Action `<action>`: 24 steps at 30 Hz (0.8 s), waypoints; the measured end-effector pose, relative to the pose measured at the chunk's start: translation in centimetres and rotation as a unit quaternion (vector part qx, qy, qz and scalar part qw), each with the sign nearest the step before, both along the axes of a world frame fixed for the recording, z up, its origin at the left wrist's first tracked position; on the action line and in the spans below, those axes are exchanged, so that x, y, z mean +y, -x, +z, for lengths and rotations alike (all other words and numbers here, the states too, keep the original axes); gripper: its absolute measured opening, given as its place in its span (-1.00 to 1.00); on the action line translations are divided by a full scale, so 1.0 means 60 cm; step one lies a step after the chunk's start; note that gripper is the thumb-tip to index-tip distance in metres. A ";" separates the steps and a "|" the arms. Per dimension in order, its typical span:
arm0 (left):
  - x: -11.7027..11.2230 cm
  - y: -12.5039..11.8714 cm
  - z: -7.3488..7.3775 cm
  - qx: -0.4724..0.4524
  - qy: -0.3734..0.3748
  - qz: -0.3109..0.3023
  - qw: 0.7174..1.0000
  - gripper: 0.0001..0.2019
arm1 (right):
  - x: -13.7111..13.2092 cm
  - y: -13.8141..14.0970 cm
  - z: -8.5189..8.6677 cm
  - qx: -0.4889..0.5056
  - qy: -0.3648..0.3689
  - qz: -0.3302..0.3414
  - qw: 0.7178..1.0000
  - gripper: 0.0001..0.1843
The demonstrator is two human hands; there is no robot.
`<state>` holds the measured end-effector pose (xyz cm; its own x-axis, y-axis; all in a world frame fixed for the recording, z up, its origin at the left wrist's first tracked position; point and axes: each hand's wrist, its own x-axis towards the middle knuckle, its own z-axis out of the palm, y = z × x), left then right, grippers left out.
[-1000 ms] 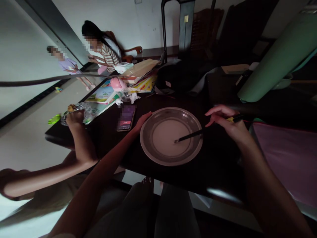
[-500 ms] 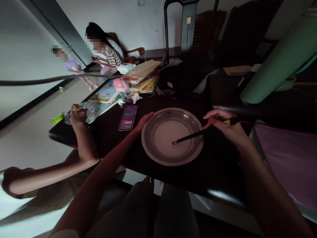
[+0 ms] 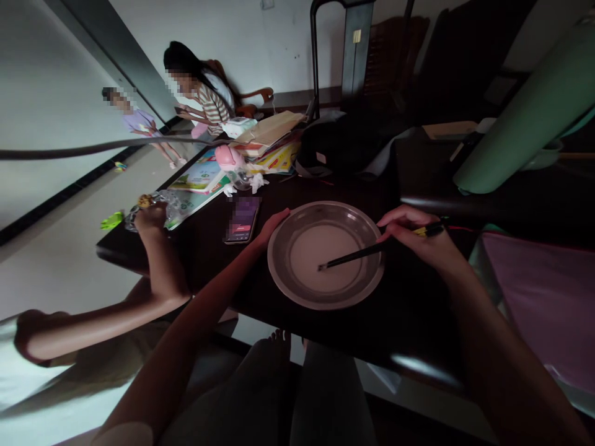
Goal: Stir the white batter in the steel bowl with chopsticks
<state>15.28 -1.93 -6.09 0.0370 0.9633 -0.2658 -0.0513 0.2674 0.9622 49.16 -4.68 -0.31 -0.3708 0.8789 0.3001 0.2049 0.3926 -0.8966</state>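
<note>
On the dark table [image 3: 413,303], the shallow metal plate [image 3: 279,260] sits between the left hand [image 3: 274,227], touching its rim with grip unclear, and the right hand [image 3: 415,233], pinching a brush-like black stick [image 3: 356,254] best guided lightly.

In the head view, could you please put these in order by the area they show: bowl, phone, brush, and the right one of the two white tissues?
1. Bowl
2. Phone and brush: unsure; the brush is longer but thin, partly covered by the right hand
3. Right tissue
</note>
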 end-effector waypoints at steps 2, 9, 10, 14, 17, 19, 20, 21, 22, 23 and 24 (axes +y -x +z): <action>-0.001 -0.001 0.000 0.001 -0.010 -0.004 1.000 -0.56 | -0.003 0.011 0.000 -0.013 -0.005 0.013 1.000 -0.93; -0.001 0.000 -0.003 0.025 -0.022 0.005 0.999 -0.55 | 0.002 -0.002 0.001 0.007 -0.005 -0.042 0.999 -0.95; -0.001 0.001 -0.003 0.022 -0.019 0.005 1.000 -0.54 | 0.003 -0.005 0.001 0.011 0.005 -0.040 0.999 -0.94; -0.001 0.002 -0.004 0.020 -0.012 0.002 1.000 -0.55 | -0.001 0.004 -0.002 0.010 0.021 -0.001 1.000 -0.94; 0.001 0.004 -0.006 0.027 -0.021 0.000 0.999 -0.55 | -0.004 0.017 -0.004 -0.008 -0.004 0.008 1.000 -0.95; 0.000 0.003 -0.005 0.017 -0.023 -0.006 1.000 -0.54 | -0.003 0.016 -0.003 -0.010 -0.015 -0.005 1.000 -0.95; 0.000 0.003 -0.004 0.013 -0.022 -0.006 1.000 -0.54 | -0.001 0.012 -0.002 -0.007 -0.018 -0.016 1.000 -0.95; -0.001 0.002 -0.004 0.011 -0.020 -0.004 1.000 -0.54 | 0.000 0.006 -0.001 -0.003 -0.018 -0.028 0.999 -0.95; -0.001 0.001 -0.002 0.011 -0.018 0.000 1.000 -0.54 | 0.001 0.000 0.001 0.002 -0.015 -0.040 0.999 -0.95; -0.002 0.000 -0.001 0.012 -0.014 0.003 1.000 -0.55 | 0.002 -0.005 0.002 0.006 -0.010 -0.047 0.999 -0.96; -0.003 0.000 0.000 0.011 -0.010 0.006 1.000 -0.55 | 0.003 -0.009 0.003 0.011 -0.002 -0.048 0.999 -0.96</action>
<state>15.29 -2.09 -6.12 0.0197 0.9689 -0.2468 -0.0329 0.2473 0.9684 49.67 -4.51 -0.14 -0.2781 0.9087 0.3114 0.2230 0.3764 -0.8992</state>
